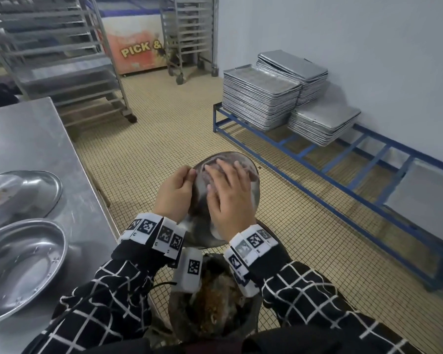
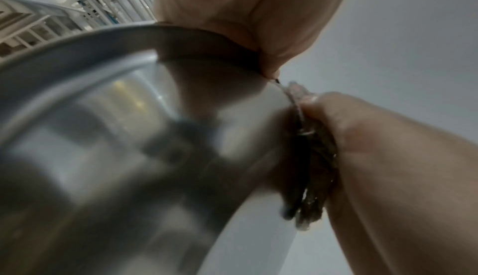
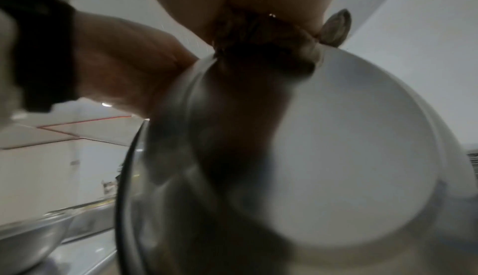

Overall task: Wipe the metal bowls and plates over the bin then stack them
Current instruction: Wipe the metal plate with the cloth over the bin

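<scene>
Both hands (image 1: 174,192) (image 1: 230,192) hide bowl (image 1: 251,172) above bin (image 1: 215,318), beside table (image 1: 36,139).

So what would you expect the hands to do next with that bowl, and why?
Probably sweep the right hand down the inside of the metal bowl toward the bin. The left hand holds the rim, keeping the bowl tilted over the bin, and the right hand's fingers lie flat inside, where smears still show. Stacking looks premature.
</scene>
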